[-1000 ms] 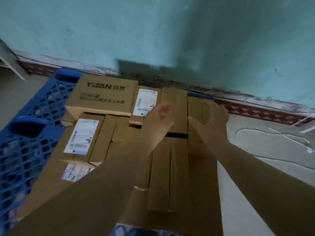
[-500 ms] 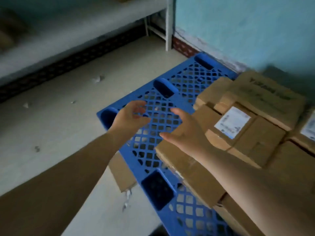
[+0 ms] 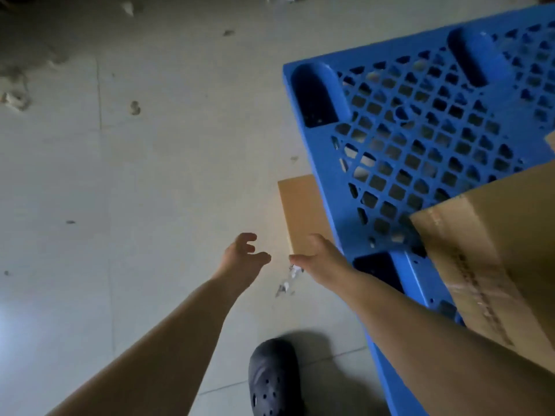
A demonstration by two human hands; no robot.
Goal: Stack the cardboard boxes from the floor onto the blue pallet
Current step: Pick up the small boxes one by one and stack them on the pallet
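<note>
Head view: down at the floor beside the pallet, both arms reaching forward and low.
Left hand point(image 3: 240, 258): empty, fingers loosely curled, thumb out, hovering over bare floor just left of the cardboard.
Right hand point(image 3: 318, 256): empty too, palm spread and relaxed, over the near corner of the flat cardboard piece point(image 3: 300, 211).
Flat cardboard piece: lies on the floor against the blue pallet point(image 3: 420, 139), its right part tucked out of sight under the pallet edge.
Stacked box point(image 3: 492, 250): already on the pallet's near right; open grid deck beyond it is free.
Advice: slide the piece clear of the pallet first, then take both side edges, one hand each.
Watch: the dark clog point(image 3: 274, 379) is near; step clear before lifting.
Scrap paper point(image 3: 288, 280): ignore it.
</note>
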